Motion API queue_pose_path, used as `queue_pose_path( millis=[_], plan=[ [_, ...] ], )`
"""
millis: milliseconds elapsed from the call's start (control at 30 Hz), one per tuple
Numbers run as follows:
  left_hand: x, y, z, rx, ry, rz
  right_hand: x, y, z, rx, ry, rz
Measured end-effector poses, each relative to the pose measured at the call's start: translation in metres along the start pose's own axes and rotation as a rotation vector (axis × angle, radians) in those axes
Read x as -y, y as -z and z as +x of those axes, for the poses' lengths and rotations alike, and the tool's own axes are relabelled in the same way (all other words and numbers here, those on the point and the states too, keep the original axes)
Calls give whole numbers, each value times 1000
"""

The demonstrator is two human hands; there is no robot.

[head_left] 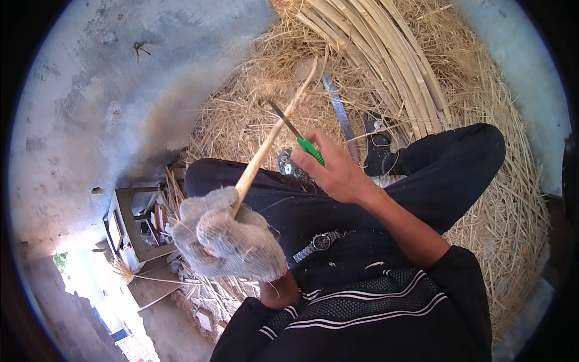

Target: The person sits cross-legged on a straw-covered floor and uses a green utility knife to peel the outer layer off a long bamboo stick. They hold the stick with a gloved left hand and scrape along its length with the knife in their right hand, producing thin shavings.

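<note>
My left hand (224, 236), in a grey knitted glove, is closed around the lower end of a long pale strip of wood or bamboo (260, 155). The strip slants up and away to the right, over my crossed legs. In my bare right hand (341, 172) is a knife (311, 149) with a green handle, my fingers wrapped round it. Its narrow dark blade points up and left and crosses the strip partway along; whether the edge touches it I cannot tell.
A wristwatch (321, 242) lies on my dark trousers. Beyond my feet a machete-like blade (339, 107) rests on straw (482, 241). A bundle of long pale strips (416, 78) curves away at the far right. Left stand a stained wall (96, 102) and a wooden frame (129, 220).
</note>
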State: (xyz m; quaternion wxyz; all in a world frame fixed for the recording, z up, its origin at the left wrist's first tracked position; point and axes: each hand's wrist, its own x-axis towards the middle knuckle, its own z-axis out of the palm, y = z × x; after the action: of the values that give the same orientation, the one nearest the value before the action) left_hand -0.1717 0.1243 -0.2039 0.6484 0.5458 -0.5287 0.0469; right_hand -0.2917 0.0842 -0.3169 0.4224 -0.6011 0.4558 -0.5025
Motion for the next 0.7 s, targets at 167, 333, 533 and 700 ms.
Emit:
queue_pose_path(
  millis=[167,333,533,700],
  plan=[
    [4,2,8,-29,125,-86,-15,16,-29,255,-360,461],
    [6,8,5,-9,152,-45,-51,18,-59,151,-542,388],
    [-3,7,11,76,304,-183,-69,4,-83,155,-175,-36],
    [19,38,11,220,236,-242,45,27,-26,135,-22,-93]
  ],
)
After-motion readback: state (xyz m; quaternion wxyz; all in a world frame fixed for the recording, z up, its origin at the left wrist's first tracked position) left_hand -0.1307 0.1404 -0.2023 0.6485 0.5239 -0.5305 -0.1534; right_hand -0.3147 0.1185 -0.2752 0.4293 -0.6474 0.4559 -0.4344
